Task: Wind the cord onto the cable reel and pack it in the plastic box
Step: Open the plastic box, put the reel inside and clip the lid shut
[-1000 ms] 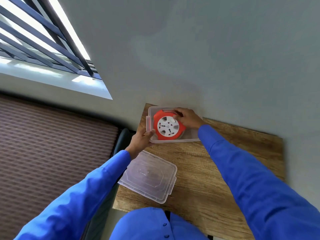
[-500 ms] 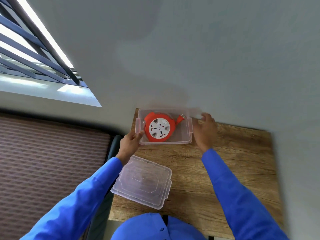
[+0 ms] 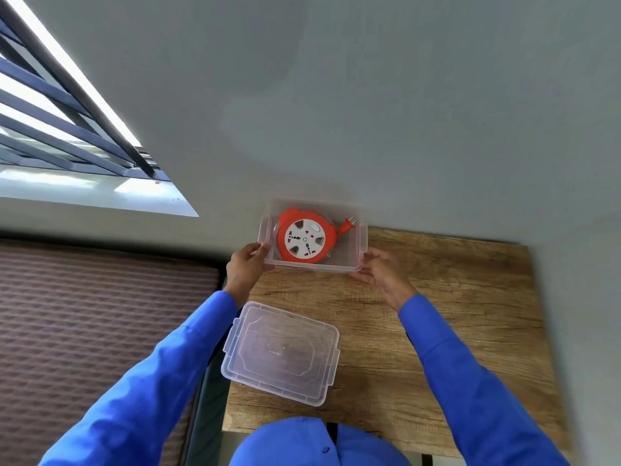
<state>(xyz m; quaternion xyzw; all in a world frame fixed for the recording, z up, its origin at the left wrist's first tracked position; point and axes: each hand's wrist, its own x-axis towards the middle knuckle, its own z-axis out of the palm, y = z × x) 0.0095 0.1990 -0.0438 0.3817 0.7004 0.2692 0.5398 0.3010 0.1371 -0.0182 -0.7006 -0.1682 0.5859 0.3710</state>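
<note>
Bright blue long sleeves (image 3: pixel 161 371) run to both wrists; the matching shirt front (image 3: pixel 316 445) is buttoned (small blue buttons).

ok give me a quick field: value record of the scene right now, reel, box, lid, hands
reel: orange cable reel lying flat inside the box, cord wound, plug beside it
box: clear plastic box at the table's far edge, open
lid: clear lid off, on the table nearer the person
left hand: gripping the box's left end
right hand: at the box's right corner
</note>
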